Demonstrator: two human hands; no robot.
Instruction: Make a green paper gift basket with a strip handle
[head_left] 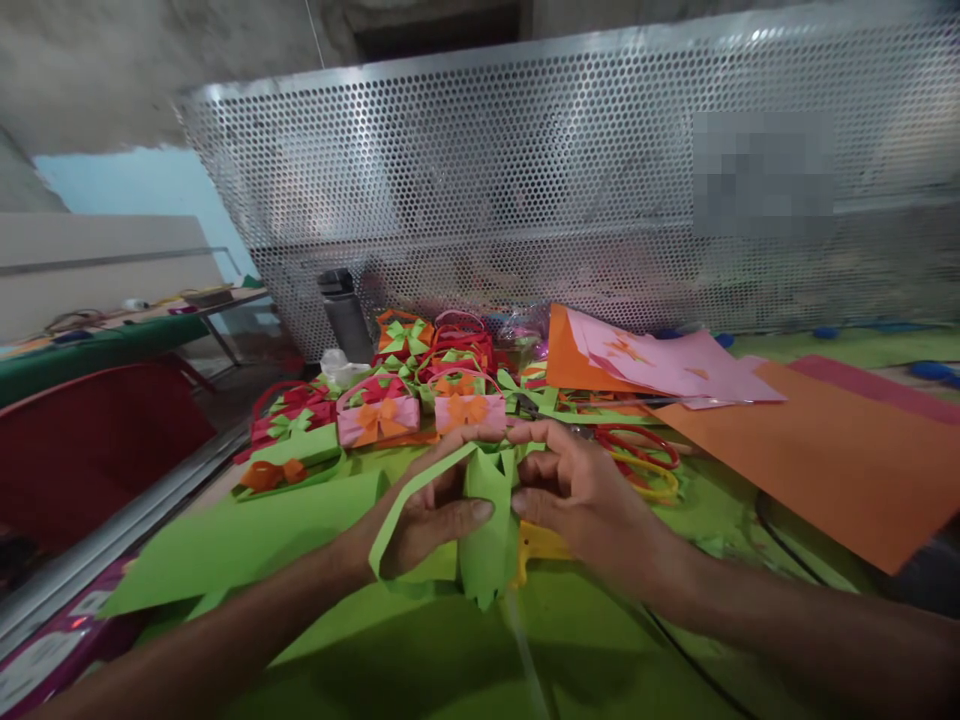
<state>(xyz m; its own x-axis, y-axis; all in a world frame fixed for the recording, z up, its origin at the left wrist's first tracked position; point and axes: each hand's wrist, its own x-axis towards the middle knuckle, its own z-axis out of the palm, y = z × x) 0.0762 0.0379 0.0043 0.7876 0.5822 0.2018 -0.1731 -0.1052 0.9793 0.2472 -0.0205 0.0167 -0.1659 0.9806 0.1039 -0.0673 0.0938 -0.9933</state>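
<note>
Between my two hands a small green paper bag [486, 540] is held up on end, its strip handle [401, 510] looping out to the left. My left hand [442, 500] grips its left side, thumb pressed on the front face. Closed on the right edge, my right hand [566, 485] has its fingertips at the notched top. Just behind the bag lies a yellow tool [544, 543], partly hidden by the bag and my right hand; it looks like a glue gun. A clear stick [527, 640] runs toward me from it.
Finished-looking paper bags with bows [379, 415] stand behind my hands. A grey bottle [345, 315] is at back left. Orange sheets [825, 440] and pink sheets [675, 365] lie right, near red-handled scissors [645, 445]. A black cord [694, 655] crosses the green tabletop. Perforated metal [487, 170] rises behind.
</note>
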